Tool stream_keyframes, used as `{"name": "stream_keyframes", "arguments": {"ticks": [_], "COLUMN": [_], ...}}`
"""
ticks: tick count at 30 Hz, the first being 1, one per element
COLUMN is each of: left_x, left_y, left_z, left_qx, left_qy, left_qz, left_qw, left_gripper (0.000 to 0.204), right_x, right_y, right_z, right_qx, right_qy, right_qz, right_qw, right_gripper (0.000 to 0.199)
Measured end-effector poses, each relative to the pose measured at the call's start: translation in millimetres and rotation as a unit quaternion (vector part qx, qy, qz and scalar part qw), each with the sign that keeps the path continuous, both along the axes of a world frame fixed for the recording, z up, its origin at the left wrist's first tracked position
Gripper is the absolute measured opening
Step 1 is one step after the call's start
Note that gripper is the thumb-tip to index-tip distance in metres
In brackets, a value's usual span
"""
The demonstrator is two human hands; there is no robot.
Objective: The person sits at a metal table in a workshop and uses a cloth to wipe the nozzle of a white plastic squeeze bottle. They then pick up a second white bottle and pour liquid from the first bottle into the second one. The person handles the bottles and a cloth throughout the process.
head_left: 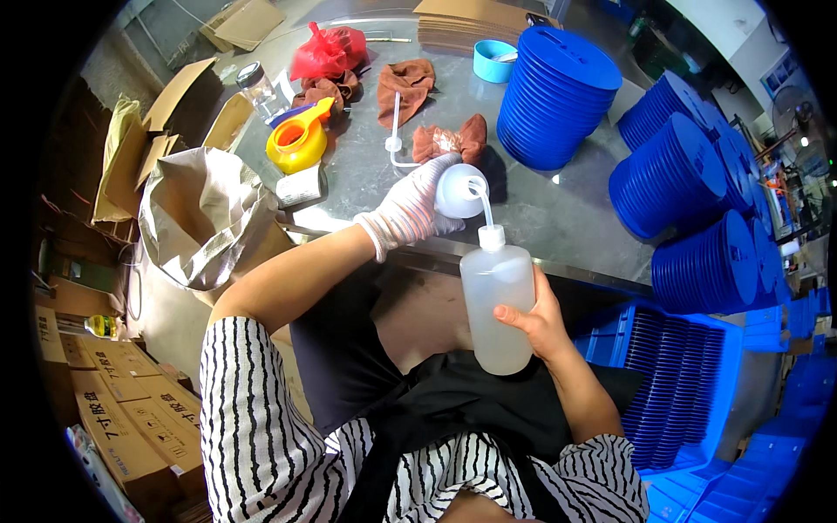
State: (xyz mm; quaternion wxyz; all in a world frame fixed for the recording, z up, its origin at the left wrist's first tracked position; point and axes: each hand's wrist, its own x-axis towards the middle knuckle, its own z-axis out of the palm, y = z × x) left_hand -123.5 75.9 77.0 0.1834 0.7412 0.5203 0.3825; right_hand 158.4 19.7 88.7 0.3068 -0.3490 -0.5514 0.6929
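Observation:
My right hand [542,322], bare, grips a translucent white squeeze bottle [495,305] upright over my lap, below the table's front edge. Its bent white spout [482,202] reaches up to a small round white container [459,190]. My left hand [410,207], in a white knit glove, holds that container tilted at the table edge, its mouth toward the spout tip.
On the grey table [558,218] stand stacks of blue round lids [554,87], a light-blue bowl [493,61], brown rags [406,83], a yellow funnel [298,139], a red bag [326,50] and a loose tube [394,131]. A paper sack [205,213] stands left, cardboard boxes [131,418] below, a blue crate [689,375] right.

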Motion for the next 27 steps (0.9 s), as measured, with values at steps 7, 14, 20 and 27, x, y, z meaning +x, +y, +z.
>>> {"name": "stream_keyframes", "arguments": {"ticks": [7, 14, 20, 27], "left_x": [11, -3, -12, -35], "left_y": [13, 11, 16, -11], "left_z": [10, 9, -10, 1], "left_qx": [-0.324, -0.105, -0.116, -0.159], "left_qy": [-0.466, -0.103, -0.153, -0.103], "left_qz": [-0.051, 0.004, -0.004, 0.124], "left_qw": [0.822, 0.989, 0.981, 0.974], "left_gripper": [0.095, 0.108, 0.116, 0.093], "right_x": [13, -23, -38, -45], "right_y": [17, 36, 36, 31], "right_z": [66, 130, 132, 123], "right_qx": [0.005, -0.002, -0.014, -0.019], "right_qy": [-0.151, -0.293, -0.301, -0.27], "right_qz": [0.039, 0.057, 0.05, 0.048], "right_qw": [0.988, 0.954, 0.952, 0.961], "right_gripper": [0.076, 0.077, 0.078, 0.077]}}
